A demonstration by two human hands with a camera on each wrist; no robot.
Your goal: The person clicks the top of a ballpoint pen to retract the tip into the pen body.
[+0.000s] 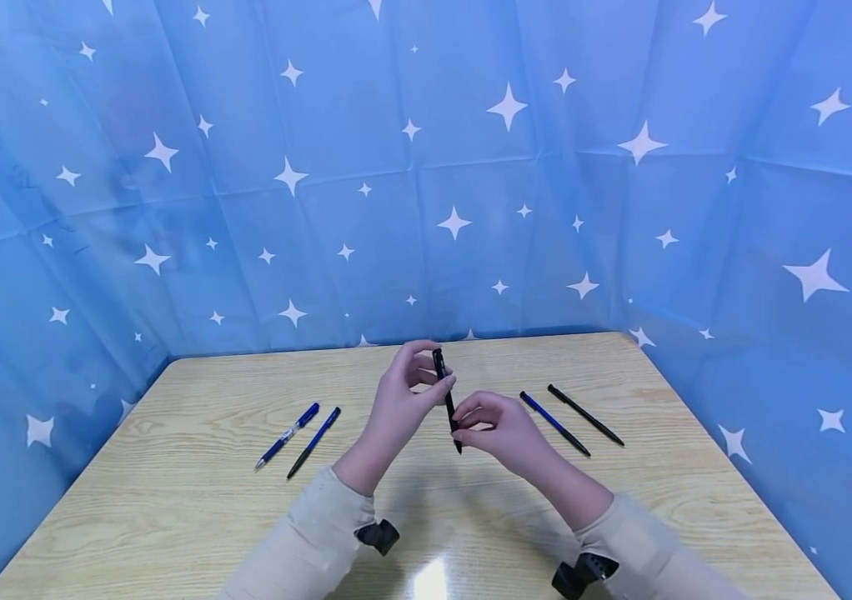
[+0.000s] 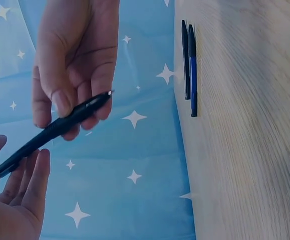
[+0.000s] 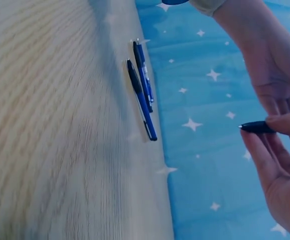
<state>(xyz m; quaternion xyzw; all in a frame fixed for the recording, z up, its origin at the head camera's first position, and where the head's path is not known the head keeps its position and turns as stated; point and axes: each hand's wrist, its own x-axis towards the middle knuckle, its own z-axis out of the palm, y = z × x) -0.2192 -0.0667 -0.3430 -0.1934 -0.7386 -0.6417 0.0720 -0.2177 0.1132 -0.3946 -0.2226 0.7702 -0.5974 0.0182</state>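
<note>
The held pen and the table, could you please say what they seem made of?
Held pen: probably plastic, smooth and dark, its tip glinting like metal. Table: wood or perhaps wood-look laminate, somewhat glossy, showing grain and a bright reflection.

Your held pen point(image 1: 449, 406) is black, with a blue-and-black pen point(image 1: 314, 442) at nine o'clock, your table point(image 1: 133, 492) tan wood-grained, the curtain point(image 1: 411, 167) at twelve blue with white stars.
</note>
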